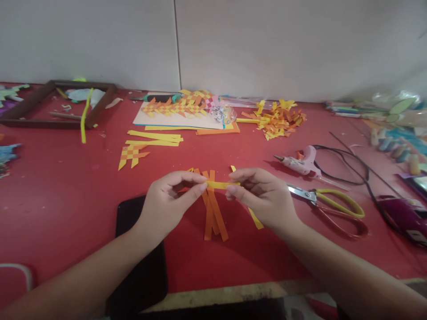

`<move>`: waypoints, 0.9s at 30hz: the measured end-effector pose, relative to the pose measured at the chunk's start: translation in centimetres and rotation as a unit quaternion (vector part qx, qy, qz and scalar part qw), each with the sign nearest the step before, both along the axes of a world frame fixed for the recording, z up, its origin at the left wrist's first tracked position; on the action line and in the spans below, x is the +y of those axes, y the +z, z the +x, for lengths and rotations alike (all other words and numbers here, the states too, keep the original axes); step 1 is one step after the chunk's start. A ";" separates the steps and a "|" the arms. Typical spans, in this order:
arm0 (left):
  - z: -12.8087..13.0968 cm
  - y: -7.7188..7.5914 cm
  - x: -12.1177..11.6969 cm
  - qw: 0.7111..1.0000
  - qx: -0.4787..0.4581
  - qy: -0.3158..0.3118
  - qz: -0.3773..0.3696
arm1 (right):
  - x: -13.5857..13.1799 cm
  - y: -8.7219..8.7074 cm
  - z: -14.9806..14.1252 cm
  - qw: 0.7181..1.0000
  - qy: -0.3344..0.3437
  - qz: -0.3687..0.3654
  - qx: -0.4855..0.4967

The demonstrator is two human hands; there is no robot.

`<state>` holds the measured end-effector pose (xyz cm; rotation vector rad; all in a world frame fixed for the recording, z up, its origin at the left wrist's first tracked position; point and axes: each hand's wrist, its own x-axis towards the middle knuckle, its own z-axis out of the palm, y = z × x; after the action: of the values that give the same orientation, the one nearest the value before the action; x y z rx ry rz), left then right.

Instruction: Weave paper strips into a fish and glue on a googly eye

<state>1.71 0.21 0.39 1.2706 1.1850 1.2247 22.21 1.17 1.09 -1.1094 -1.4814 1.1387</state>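
A short yellow paper strip (219, 185) is stretched between my two hands, above the red table. My left hand (171, 193) pinches its left end between thumb and fingers. At the other end, my right hand (262, 191) grips it the same way. Beneath the strip, several orange paper strips (215, 215) lie crossed on the table. One more yellow strip (256, 218) lies partly hidden under my right hand. Farther back on the left sit a woven yellow-and-orange paper fish (131, 154) and several loose yellow strips (155, 138).
Scissors (328, 206) and a pink glue gun (300, 162) with a black cord lie to the right. A black phone (143, 266) is under my left forearm. Behind are paper scraps (280, 118), woven pieces on white sheets (173, 119) and a wooden frame (28, 104).
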 end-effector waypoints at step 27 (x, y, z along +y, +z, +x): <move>-0.5 0.0 0.8 1.000 -0.024 -0.006 0.006 | 0.8 0.7 0.4 1.000 -0.021 0.019 0.008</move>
<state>1.20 0.96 0.42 1.2488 1.1351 1.2498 22.64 2.02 1.79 -1.0976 -1.4557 1.0842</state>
